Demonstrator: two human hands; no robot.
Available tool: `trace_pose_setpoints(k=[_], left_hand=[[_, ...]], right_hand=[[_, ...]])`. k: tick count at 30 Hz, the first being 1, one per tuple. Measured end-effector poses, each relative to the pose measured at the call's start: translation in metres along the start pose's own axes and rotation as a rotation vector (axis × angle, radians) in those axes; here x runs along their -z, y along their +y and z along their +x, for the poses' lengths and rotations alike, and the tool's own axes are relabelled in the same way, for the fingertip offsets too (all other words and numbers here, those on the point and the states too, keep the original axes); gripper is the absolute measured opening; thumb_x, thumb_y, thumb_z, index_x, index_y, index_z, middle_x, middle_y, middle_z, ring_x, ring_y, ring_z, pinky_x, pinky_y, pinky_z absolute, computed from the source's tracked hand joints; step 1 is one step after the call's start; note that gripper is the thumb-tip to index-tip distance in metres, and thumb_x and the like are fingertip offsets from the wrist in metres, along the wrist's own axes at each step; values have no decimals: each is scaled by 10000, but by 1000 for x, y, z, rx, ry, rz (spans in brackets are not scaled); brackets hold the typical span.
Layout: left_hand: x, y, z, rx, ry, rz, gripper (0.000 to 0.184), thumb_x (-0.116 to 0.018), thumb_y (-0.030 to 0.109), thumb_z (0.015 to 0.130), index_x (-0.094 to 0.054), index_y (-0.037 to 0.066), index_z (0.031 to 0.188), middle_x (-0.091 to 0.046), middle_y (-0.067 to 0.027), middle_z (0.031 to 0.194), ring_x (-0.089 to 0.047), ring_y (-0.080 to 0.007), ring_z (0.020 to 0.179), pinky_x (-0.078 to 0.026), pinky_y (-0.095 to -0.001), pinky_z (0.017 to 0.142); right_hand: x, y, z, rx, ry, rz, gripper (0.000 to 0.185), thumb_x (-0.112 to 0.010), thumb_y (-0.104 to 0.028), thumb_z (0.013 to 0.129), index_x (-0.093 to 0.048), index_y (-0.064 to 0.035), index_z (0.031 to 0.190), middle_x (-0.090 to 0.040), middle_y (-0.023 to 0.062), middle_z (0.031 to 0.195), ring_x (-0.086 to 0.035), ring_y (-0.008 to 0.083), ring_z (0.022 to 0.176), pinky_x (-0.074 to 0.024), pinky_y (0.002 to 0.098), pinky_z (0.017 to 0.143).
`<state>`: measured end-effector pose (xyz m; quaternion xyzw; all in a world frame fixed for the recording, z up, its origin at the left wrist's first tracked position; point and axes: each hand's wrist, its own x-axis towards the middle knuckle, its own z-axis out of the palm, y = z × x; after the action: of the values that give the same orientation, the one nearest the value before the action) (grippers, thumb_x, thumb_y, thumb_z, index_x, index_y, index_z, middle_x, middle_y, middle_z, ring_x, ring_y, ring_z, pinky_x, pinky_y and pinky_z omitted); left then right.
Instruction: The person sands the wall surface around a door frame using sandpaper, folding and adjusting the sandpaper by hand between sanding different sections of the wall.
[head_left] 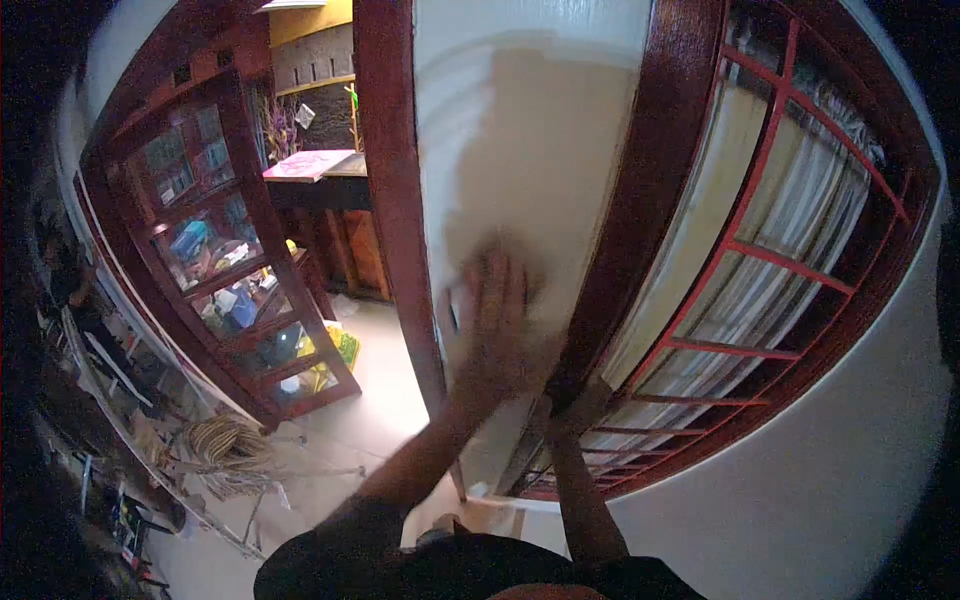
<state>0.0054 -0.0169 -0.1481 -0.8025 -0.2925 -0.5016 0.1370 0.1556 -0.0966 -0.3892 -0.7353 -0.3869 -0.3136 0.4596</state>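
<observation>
My left hand (495, 295) is up against the pale wall panel (560, 190) between two dark red wooden posts. Its fingers point upward and lie flat, smeared by motion. A small whitish piece with a dark edge (457, 308) shows just beside the fingers; whether it is fixed to the wall or under the hand, I cannot tell. Lower and to the right, my right hand (580, 408) is at the foot of the right-hand post (655, 180), beside the window frame. A dark patch hides its fingers, so their grip does not show.
At left, a glass-paned wooden door (235, 290) stands open onto a lit room with a pink-topped board (310, 165). Coiled rope (222, 442) hangs on a rack at lower left. The red-barred window (740, 240) with striped curtains fills the right side.
</observation>
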Motion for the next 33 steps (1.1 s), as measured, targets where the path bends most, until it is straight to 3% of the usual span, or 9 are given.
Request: trace_pose_setpoints(k=[3, 6, 11, 15, 18, 20, 22, 26, 33], left_hand=[[51, -3, 85, 20, 137, -86, 917, -613, 562, 792, -337, 3, 1466, -247, -197, 1559, -189, -372, 1448, -112, -627, 1116], [47, 1, 101, 30, 335, -6, 963, -620, 565, 771, -287, 16, 1489, -246, -195, 1561, -206, -356, 1446, -118, -617, 1122], [-50, -1, -83, 104, -53, -32, 870, -585, 607, 767, -435, 49, 1417, -331, -193, 1510, -287, -354, 1398, -156, -656, 1086], [-37, -12, -65, 33, -195, 84, 860, -587, 624, 768, -458, 56, 1400, -335, -195, 1502, -295, -360, 1384, -167, -672, 1069], [44, 4, 79, 48, 213, 12, 890, -591, 590, 791, -366, 58, 1468, -246, -169, 1563, -215, -346, 1439, -159, -632, 1092], [49, 6, 109, 46, 334, -1, 901, -598, 582, 790, -348, 58, 1479, -236, -161, 1571, -209, -338, 1444, -154, -627, 1097], [49, 13, 121, 19, 401, -48, 895, -617, 559, 788, -348, 58, 1479, -225, -156, 1578, -201, -325, 1453, -156, -614, 1104], [18, 14, 22, 159, -169, -68, 868, -603, 604, 780, -428, 45, 1421, -322, -182, 1517, -292, -364, 1388, -141, -677, 1065], [-9, -10, -26, -39, 65, 64, 903, -602, 630, 779, -406, 38, 1432, -269, -213, 1538, -243, -401, 1405, -138, -695, 1058]], right_hand=[[5, -18, 6, -306, -125, 291, 957, -577, -707, 781, -369, 29, 1355, -393, 267, 1304, -362, 437, 1217, -257, 586, 1024], [-5, 6, 5, 113, 201, -48, 849, -606, -609, 808, -397, 26, 1330, -460, 241, 1229, -428, 424, 1141, -317, 567, 959], [3, -3, 12, -179, -153, -39, 673, -646, -437, 833, -470, 20, 1294, -553, 191, 1120, -498, 339, 1094, -342, 533, 972], [2, -18, 15, 46, 154, -30, 673, -650, -459, 833, -480, 9, 1286, -551, 189, 1115, -495, 349, 1096, -326, 534, 975], [-9, -22, 5, -547, 195, 611, 804, -618, -609, 803, -457, -1, 1303, -530, 193, 1135, -479, 403, 1097, -302, 539, 979], [22, -24, 21, 57, 41, 20, 936, -544, -745, 766, -433, -4, 1327, -518, 197, 1162, -447, 433, 1129, -269, 548, 1008], [6, -3, 12, 39, 75, -20, 953, -522, -772, 757, -441, -4, 1316, -512, 203, 1169, -435, 431, 1141, -270, 557, 1001], [14, -17, 22, -122, -83, 50, 977, -515, -794, 741, -445, 5, 1300, -482, 229, 1200, -410, 414, 1165, -277, 573, 985], [-13, 14, -5, -316, -92, 108, 926, -578, -697, 778, -396, 9, 1349, -457, 238, 1231, -403, 410, 1178, -277, 566, 1002]])
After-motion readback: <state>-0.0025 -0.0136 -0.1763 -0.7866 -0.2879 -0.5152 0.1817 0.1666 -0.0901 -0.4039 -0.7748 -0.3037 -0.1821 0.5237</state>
